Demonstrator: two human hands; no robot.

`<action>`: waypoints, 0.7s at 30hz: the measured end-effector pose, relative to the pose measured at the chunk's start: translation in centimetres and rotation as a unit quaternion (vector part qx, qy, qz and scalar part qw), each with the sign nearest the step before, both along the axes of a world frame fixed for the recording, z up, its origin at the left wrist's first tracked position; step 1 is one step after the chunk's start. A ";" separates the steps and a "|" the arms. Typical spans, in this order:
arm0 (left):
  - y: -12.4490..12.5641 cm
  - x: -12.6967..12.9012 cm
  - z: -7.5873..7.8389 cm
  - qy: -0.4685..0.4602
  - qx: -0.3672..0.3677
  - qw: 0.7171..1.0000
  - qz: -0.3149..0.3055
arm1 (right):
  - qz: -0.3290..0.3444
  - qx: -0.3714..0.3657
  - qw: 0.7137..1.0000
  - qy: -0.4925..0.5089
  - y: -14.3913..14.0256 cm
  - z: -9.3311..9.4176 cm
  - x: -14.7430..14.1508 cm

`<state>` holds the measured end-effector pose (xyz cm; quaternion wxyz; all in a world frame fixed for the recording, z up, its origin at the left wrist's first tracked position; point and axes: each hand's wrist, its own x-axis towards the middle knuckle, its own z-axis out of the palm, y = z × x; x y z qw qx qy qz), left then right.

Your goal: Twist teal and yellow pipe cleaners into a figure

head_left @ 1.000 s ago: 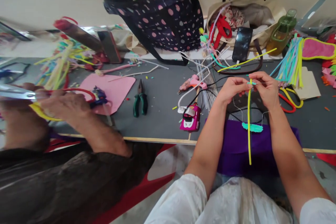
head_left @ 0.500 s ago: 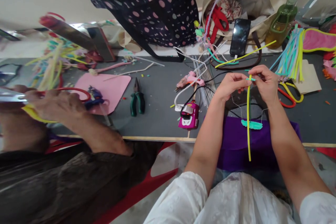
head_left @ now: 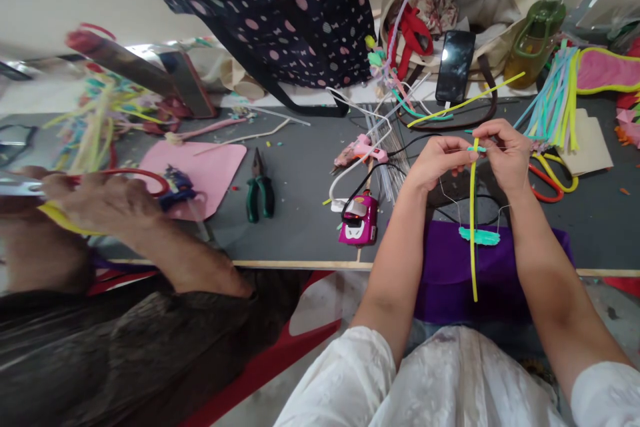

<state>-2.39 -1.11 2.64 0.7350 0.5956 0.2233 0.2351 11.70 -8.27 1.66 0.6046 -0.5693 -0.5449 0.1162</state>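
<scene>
Grey table [head_left: 305, 213] carries 1 pair of green-handled pliers [head_left: 260, 187], just right of a pink foam sheet [head_left: 200, 170]. A pink car-shaped object [head_left: 357, 223] sits near the front edge. Dark polka-dot bag [head_left: 285, 20] and beige bag [head_left: 480, 7] stand at the back; a black phone [head_left: 454, 67] leans on the latter. Green bottle [head_left: 535, 40] at far right. A co-worker's hand [head_left: 100, 203] rests at left.

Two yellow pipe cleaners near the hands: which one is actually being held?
The vertical yellow pipe cleaner, pinched at its top between left hand and right hand. The slanted yellow pipe cleaner lies untouched on the table beyond them.
</scene>
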 end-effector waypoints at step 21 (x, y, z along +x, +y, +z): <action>0.0 -0.1 0.0 0.007 -0.045 0.999 -0.006 | 0.024 0.009 0.998 0.049 -0.3 0.3 -0.3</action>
